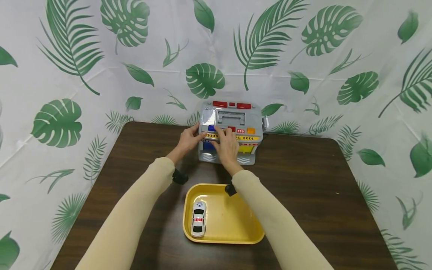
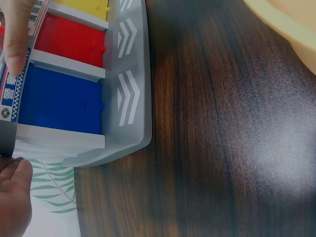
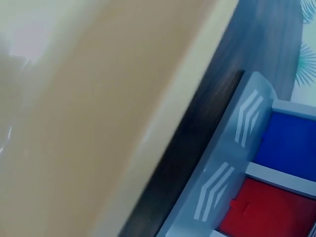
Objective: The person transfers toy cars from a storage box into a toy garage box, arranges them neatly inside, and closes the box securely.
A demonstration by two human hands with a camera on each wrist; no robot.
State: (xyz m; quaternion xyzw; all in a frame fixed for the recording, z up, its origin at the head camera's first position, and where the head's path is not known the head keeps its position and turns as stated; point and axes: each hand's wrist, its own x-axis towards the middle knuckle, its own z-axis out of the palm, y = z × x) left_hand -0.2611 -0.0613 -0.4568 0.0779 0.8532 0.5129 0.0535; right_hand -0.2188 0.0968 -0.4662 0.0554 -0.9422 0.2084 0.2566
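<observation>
My fingers (image 1: 220, 133) touch the front edge of a garage (image 1: 249, 122) at the far side of a dark wooden desk (image 1: 297, 180). My right hand (image 1: 228, 147) has its index finger on top, by the blue button (image 1: 210, 128), and its thumb on the front below; the two stand apart, and whether they grip or only press I cannot tell. My left hand (image 1: 188, 140) is at the garage's left end, thumb stretched away from the other fingers. A blue door (image 2: 61, 98), a red door (image 2: 71, 39) and a yellow door (image 2: 86, 9) stand in a row behind a grey ledge (image 2: 129, 64) marked with white chevrons. Nearer me, a white car (image 1: 198, 219) lies along the left side of a yellow tray (image 1: 224, 242), whose right side my cream sleeve (image 1: 270, 210) crosses. Leaf-print cloth (image 1: 222, 41) hangs behind the desk.
</observation>
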